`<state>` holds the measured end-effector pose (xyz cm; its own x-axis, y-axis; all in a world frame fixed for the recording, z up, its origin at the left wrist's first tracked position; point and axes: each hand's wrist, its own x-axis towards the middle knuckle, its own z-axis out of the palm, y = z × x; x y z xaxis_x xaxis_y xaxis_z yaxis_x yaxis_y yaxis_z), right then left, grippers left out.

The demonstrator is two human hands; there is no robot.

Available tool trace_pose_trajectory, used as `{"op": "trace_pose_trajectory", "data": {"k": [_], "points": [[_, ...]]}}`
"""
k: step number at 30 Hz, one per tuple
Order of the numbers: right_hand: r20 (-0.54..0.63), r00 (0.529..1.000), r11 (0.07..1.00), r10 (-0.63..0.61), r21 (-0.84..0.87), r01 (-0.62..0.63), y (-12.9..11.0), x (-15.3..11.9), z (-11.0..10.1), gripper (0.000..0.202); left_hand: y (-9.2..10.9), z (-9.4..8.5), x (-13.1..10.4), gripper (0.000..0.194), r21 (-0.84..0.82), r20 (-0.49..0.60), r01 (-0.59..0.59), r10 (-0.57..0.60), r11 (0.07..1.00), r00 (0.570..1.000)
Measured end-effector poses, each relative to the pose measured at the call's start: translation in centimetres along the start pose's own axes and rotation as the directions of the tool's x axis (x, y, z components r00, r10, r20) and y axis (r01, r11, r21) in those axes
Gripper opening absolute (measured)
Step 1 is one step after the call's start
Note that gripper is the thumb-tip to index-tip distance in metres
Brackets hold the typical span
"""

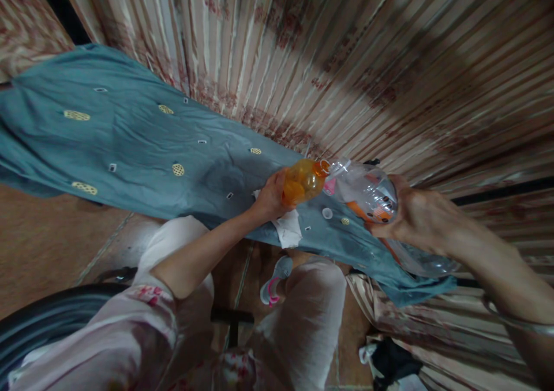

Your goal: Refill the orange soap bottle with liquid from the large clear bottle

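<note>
My left hand [272, 198] is wrapped round an orange, see-through plastic bottle [303, 182], its neck tipped toward the right. In my right hand [415, 212] is a large clear plastic bottle [363, 186] with an orange label, tilted so that its neck points left. The two bottle mouths meet or nearly meet; whether they touch I cannot tell. Beneath the left hand lies a white tissue [288, 229] on the blue-green cloth [142, 143]. A small round whitish cap [327, 213] rests on the cloth below the necks. Something pink [329, 186] shows just behind them.
Another clear bottle [426, 261] lies under my right forearm at the cloth's right end. A pleated patterned curtain [303, 62] hangs along the far side. Dark and white cloth items [392, 362] lie on the tiled floor at lower right. A black chair part [52, 316] is at lower left.
</note>
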<state>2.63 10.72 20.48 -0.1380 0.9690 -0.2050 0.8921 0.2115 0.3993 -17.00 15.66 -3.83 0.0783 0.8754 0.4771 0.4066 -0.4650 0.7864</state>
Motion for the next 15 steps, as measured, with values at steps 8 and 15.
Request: {"op": "trace_pose_trajectory", "data": {"k": [8,15], "points": [[0.031,1.0,1.0,0.002,0.02,-0.003,-0.27,-0.19,-0.47,0.081,0.01,-0.08,0.02,0.092,0.002,0.007,0.007,-0.007,1.0,1.0],[0.044,0.999,1.0,0.004,0.002,-0.004,-0.5,-0.22,-0.61,0.086,0.29,-0.27,0.01,0.091,-0.013,0.016,0.032,-0.032,0.999,0.999]]}}
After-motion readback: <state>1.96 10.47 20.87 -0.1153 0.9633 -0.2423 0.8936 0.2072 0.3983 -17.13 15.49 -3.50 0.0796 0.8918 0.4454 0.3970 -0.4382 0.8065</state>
